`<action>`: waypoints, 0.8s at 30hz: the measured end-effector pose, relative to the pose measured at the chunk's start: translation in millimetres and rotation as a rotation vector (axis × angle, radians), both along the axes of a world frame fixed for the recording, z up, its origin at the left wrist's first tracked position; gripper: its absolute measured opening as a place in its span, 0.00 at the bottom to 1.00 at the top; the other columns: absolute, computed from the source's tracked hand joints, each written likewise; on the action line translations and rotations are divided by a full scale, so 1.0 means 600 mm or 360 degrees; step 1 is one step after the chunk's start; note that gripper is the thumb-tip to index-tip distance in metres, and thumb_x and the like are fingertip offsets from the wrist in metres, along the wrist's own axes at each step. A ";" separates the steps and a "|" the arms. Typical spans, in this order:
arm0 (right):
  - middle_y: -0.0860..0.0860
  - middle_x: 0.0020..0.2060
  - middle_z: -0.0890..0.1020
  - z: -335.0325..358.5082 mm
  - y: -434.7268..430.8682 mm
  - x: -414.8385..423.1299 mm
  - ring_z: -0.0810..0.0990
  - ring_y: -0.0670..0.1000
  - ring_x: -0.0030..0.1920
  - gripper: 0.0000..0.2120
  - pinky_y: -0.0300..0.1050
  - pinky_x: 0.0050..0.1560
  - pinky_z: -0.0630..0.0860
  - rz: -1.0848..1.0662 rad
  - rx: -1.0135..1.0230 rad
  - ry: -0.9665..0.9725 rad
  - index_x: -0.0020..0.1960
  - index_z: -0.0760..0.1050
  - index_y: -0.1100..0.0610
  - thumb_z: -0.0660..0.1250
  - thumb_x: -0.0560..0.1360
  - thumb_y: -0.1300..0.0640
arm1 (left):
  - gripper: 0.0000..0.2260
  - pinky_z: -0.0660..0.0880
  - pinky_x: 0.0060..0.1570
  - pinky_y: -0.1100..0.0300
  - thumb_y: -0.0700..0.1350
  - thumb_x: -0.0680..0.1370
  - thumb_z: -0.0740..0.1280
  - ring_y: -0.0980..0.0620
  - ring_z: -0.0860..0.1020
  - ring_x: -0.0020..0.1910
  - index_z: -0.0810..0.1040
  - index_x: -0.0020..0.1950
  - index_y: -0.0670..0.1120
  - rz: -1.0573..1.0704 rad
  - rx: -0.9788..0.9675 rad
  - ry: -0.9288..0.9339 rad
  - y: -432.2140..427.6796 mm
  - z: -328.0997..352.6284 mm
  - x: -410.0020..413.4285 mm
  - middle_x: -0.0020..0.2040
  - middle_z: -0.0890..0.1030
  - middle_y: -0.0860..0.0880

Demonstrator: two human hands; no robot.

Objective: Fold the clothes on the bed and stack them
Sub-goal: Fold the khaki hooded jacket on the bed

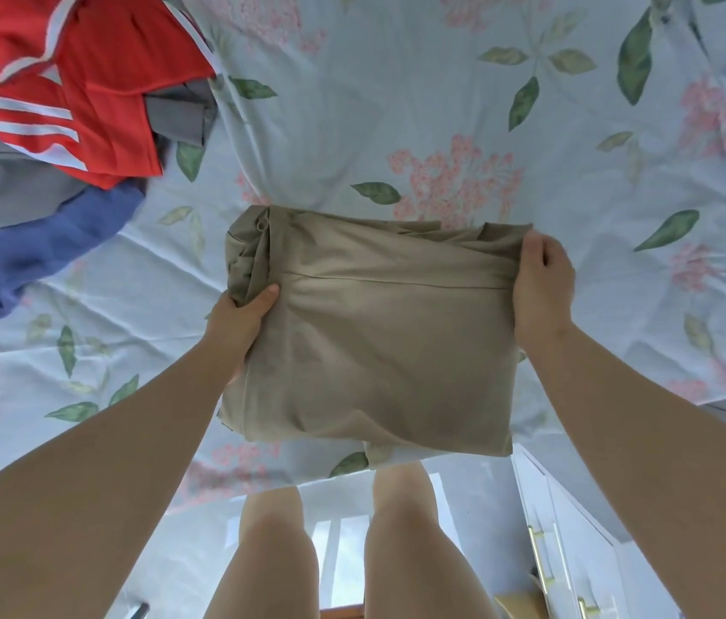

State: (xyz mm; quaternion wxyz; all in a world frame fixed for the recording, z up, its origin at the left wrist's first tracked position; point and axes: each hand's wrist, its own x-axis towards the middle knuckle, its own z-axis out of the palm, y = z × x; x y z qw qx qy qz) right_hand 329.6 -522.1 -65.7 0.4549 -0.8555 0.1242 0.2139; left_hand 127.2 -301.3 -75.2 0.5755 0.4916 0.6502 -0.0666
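Head view, single entry: folded khaki garment (374, 332), at frame centre, on the near part of the bed (397, 105), its 6 o'clock edge reaching over the bed's near edge. Whether it rests on the sheet or is lifted slightly cannot be told.

Condition: folded to a rough rectangle; one seam runs across it; a zip tab shows at its 11 o'clock corner, where the layers are bunched.

Hold: left hand (243, 314) grips the 9 o'clock edge, thumb on top and fingers curled under the bunched layers. Right hand (542, 288) pinches the 2 o'clock corner, fingers closed over the cloth.

Handling, as judged: light, soft, limp woven cloth; not fragile and not slippery, but the folds will likely slump or spring open if held by one side only. Best taken at two opposite edges, gripping all layers together, or carried flat from beneath. The bunched corner probably needs smoothing before stacking.

Other stock: unfolded pile at 10 o'clock, well apart, comprising a red garment with white stripes (84, 82), a grey garment (4, 189), and a blue garment (17, 261).
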 end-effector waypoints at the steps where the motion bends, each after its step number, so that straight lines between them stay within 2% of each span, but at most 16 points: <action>1: 0.49 0.52 0.76 -0.003 -0.005 -0.017 0.74 0.49 0.53 0.17 0.45 0.58 0.71 -0.0020 0.0003 0.0111 0.61 0.72 0.55 0.58 0.79 0.45 | 0.29 0.74 0.58 0.52 0.57 0.70 0.74 0.49 0.78 0.56 0.71 0.66 0.47 -0.0028 -0.0024 -0.0003 -0.001 0.002 0.001 0.57 0.79 0.50; 2: 0.51 0.61 0.73 -0.008 -0.012 -0.037 0.72 0.51 0.60 0.26 0.48 0.64 0.69 -0.0018 -0.0042 0.0236 0.69 0.66 0.56 0.62 0.77 0.42 | 0.32 0.74 0.59 0.51 0.57 0.67 0.76 0.48 0.78 0.55 0.70 0.66 0.47 -0.0064 -0.0050 0.0007 -0.003 0.005 0.003 0.57 0.79 0.50; 3: 0.54 0.65 0.70 -0.012 -0.020 -0.059 0.70 0.54 0.64 0.33 0.50 0.66 0.67 -0.0008 -0.0143 0.0340 0.72 0.61 0.56 0.65 0.74 0.40 | 0.33 0.75 0.59 0.50 0.57 0.66 0.77 0.48 0.78 0.55 0.70 0.66 0.47 -0.0100 -0.0076 0.0033 -0.005 0.009 0.005 0.57 0.79 0.50; 5: 0.56 0.66 0.68 -0.015 -0.030 -0.095 0.70 0.58 0.64 0.39 0.53 0.66 0.67 -0.0005 -0.0322 0.0502 0.71 0.60 0.59 0.70 0.70 0.40 | 0.33 0.75 0.59 0.48 0.56 0.66 0.77 0.47 0.78 0.55 0.70 0.67 0.47 -0.0140 -0.0142 0.0069 -0.010 0.012 0.011 0.58 0.79 0.49; 7: 0.56 0.61 0.72 -0.015 -0.032 -0.108 0.72 0.59 0.60 0.35 0.51 0.62 0.70 -0.0040 -0.0270 0.0606 0.67 0.63 0.61 0.72 0.70 0.43 | 0.30 0.75 0.57 0.51 0.53 0.68 0.76 0.46 0.78 0.54 0.71 0.65 0.45 -0.0123 -0.0170 0.0077 -0.017 0.017 0.021 0.58 0.79 0.48; 9: 0.54 0.52 0.77 -0.007 -0.030 -0.098 0.75 0.57 0.56 0.24 0.47 0.56 0.71 0.0006 -0.0199 0.0584 0.61 0.70 0.62 0.70 0.73 0.47 | 0.25 0.74 0.52 0.54 0.51 0.70 0.75 0.47 0.78 0.51 0.73 0.63 0.44 -0.0104 -0.0126 0.0066 -0.022 0.023 0.033 0.55 0.79 0.47; 11: 0.50 0.46 0.77 0.008 -0.027 -0.073 0.76 0.55 0.52 0.16 0.43 0.52 0.70 0.0082 -0.0157 0.0461 0.57 0.74 0.59 0.68 0.75 0.50 | 0.22 0.74 0.50 0.56 0.49 0.72 0.74 0.48 0.78 0.48 0.74 0.61 0.43 -0.0080 -0.0063 0.0022 -0.031 0.037 0.050 0.52 0.79 0.48; 13: 0.50 0.45 0.78 0.028 -0.027 -0.034 0.77 0.55 0.51 0.11 0.46 0.53 0.72 0.0164 -0.0194 0.0313 0.51 0.75 0.57 0.67 0.75 0.50 | 0.18 0.74 0.49 0.57 0.48 0.72 0.73 0.50 0.78 0.45 0.75 0.58 0.43 -0.0041 -0.0023 -0.0067 -0.043 0.058 0.076 0.48 0.79 0.50; 16: 0.52 0.45 0.80 0.059 -0.032 0.046 0.78 0.58 0.51 0.14 0.51 0.56 0.74 0.0246 -0.0271 0.0101 0.51 0.76 0.59 0.67 0.74 0.49 | 0.14 0.75 0.45 0.59 0.47 0.73 0.72 0.53 0.78 0.44 0.76 0.56 0.45 0.0017 -0.0012 -0.0208 -0.062 0.089 0.140 0.46 0.80 0.52; 20: 0.57 0.45 0.79 0.125 -0.056 0.162 0.77 0.61 0.51 0.16 0.48 0.49 0.70 0.0354 -0.0483 -0.0274 0.48 0.74 0.62 0.65 0.76 0.48 | 0.16 0.77 0.54 0.53 0.49 0.73 0.72 0.47 0.79 0.50 0.76 0.57 0.45 -0.0014 0.0002 -0.0336 -0.095 0.125 0.256 0.49 0.80 0.49; 22: 0.59 0.49 0.78 0.163 -0.070 0.218 0.76 0.62 0.54 0.16 0.50 0.49 0.69 0.0377 -0.0659 -0.0437 0.51 0.72 0.62 0.63 0.77 0.48 | 0.14 0.76 0.53 0.54 0.49 0.74 0.71 0.48 0.78 0.48 0.75 0.56 0.45 -0.0024 -0.0026 -0.0408 -0.122 0.144 0.318 0.45 0.78 0.51; 24: 0.61 0.56 0.77 0.199 -0.083 0.275 0.74 0.63 0.58 0.17 0.54 0.54 0.70 0.0320 -0.0787 -0.0554 0.58 0.71 0.63 0.60 0.78 0.50 | 0.13 0.74 0.51 0.56 0.48 0.75 0.69 0.49 0.76 0.46 0.74 0.57 0.45 -0.0046 -0.0055 -0.0465 -0.153 0.167 0.379 0.46 0.77 0.50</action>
